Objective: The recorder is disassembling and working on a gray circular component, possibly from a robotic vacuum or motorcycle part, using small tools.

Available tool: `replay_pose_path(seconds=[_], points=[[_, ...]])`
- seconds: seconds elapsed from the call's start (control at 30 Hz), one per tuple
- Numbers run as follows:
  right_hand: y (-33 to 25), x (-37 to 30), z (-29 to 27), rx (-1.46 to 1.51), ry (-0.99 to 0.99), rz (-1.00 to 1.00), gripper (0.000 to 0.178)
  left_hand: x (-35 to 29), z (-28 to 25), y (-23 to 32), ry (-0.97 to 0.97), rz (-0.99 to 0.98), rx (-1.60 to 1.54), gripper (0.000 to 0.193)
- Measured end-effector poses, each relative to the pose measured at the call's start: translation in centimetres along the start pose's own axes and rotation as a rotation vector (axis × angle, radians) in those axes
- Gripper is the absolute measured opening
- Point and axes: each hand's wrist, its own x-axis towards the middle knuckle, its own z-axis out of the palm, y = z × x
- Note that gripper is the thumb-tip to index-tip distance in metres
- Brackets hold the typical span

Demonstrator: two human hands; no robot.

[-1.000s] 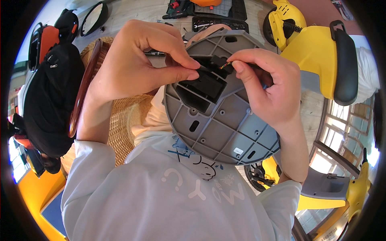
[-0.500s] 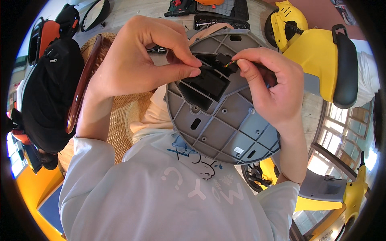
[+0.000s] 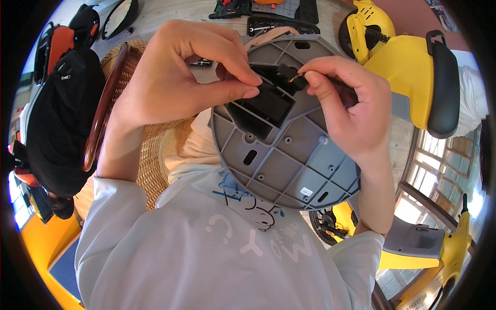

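Pale plank floor [image 3: 175, 10] beneath an open black toolbox [image 3: 289, 22], round black-rimmed piece [image 3: 119, 19] and yellow scooter [image 3: 408, 77]

Bright daylight, white glare on right-hand panes [image 3: 434, 148], shadowed recess [image 3: 252, 123], straight edges bowed, corners black

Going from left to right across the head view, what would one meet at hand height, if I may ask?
Black zippered fabric bundle, glossy brown curved armrest, left hand, small black plastic block with thin coloured wires, right hand, black padded seat.

A wicker chair [image 3: 154, 163] stands on pale flooring [image 3: 164, 11], bright windows [image 3: 443, 155] at right.
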Motion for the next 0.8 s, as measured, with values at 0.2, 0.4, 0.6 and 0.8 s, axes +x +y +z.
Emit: replay_pose_path(seconds=[0.2,0.4,0.6,0.8], points=[[-0.5,-0.1,-0.7,0.017,0.048,-0.016,0.007,-0.5,0.3,-0.7,0.042,-0.044,-0.143,0.024],[0.0,1.1,-0.7,-0.017,0.210,-0.061,0.013,0.2,1.5,-0.7,0.100,-0.047,-0.186,0.033],[0.8,2.4,-1.6,0.028,0.120,0.167,0.022,1.2,2.5,-0.6,0.181,-0.110,-0.115,0.031],[0.9,2.4,-1.6,0.128,0.083,0.254,0.019,1.0,2.1,-1.5,0.169,-0.135,-0.261,0.019]])
